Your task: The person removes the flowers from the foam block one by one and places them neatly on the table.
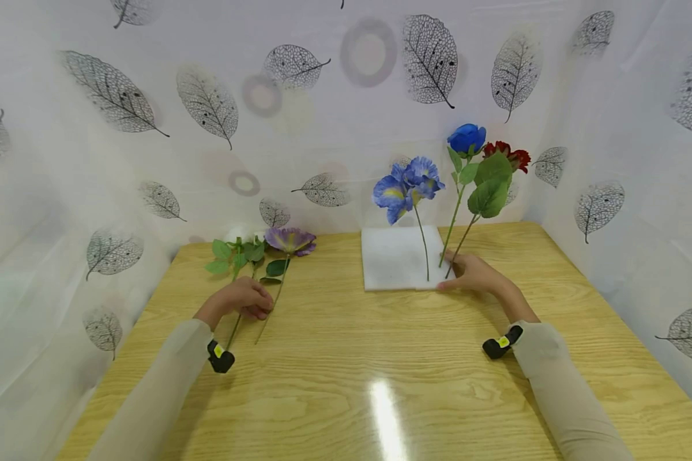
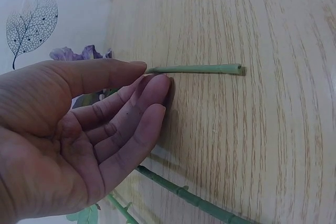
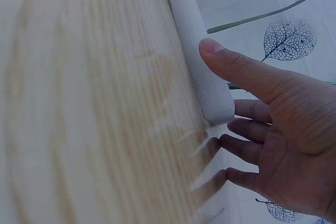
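Observation:
My left hand (image 1: 242,299) pinches the thin green stem (image 2: 199,69) of a purple artificial flower (image 1: 290,241) between thumb and fingertips, low over the table. The stem's cut end points away from the hand in the left wrist view. At the right, my right hand (image 1: 475,275) holds the near right corner of a white foam block (image 1: 389,259), thumb at the front and fingers round the side. Three flowers stand upright in the foam: a blue-and-yellow iris (image 1: 393,194), a blue rose (image 1: 467,139) and a red flower (image 1: 520,160) partly behind its green leaves.
More stems with green leaves (image 1: 222,250) and whitish blooms lie at the table's back left, partly under the left hand. A white curtain (image 1: 334,128) printed with grey leaves hangs behind the wooden table (image 1: 323,384) and along both sides.

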`<state>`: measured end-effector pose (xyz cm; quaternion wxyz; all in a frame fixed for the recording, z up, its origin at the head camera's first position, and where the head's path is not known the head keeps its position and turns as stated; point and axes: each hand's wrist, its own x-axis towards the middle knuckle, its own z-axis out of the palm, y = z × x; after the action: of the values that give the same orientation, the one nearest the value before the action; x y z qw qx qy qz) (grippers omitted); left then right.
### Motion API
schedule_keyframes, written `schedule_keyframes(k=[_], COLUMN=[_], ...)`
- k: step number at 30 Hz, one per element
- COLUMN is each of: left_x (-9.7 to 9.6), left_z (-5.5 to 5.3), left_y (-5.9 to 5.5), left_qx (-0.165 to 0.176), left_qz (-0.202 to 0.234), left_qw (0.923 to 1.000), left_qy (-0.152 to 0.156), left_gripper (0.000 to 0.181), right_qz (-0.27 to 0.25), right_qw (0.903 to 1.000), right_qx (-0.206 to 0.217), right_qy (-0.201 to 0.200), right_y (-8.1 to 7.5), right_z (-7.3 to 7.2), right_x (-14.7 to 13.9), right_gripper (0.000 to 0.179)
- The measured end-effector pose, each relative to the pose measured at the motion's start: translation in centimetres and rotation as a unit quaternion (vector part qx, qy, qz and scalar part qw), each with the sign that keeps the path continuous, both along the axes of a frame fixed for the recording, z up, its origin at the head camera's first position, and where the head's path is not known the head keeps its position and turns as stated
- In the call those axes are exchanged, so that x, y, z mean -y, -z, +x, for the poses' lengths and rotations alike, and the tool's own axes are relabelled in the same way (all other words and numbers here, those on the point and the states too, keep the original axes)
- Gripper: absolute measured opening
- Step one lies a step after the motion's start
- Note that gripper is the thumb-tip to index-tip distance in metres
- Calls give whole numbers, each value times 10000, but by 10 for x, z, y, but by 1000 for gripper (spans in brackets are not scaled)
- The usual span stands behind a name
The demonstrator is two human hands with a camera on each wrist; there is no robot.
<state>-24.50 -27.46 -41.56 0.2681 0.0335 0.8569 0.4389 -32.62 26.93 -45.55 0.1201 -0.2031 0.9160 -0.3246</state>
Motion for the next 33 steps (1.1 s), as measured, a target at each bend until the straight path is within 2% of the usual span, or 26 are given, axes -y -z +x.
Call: schedule_keyframes(k=[5,14,23,29,33], left_x=[1,0,-3,-3,-5], left_z=[-1,0,-1,-8,-13], left_y=[2,-1,-3,-2,-6], left_qx=[8,-9,20,-66,-179], left_qz=[-1,-7,-85,-246,-274], left_qw=[10000,10000,9999,9996,9994], left_qy=[-4,13,-54,-100,-101], left_gripper=[26,28,30,32,35], right_qz=[14,-52,-60,-103,-150], right_qw=[10000,9999,9999,9999,9998], right_qx=[-70,137,94,104,111], right_qy=[-23,81,19,15,9], right_y=[0,1,1,3,2], right_z=[0,0,0,-2,-2], right_x=[-1,-1,-2,-3,-1], right_gripper=[101,103,104,103,103])
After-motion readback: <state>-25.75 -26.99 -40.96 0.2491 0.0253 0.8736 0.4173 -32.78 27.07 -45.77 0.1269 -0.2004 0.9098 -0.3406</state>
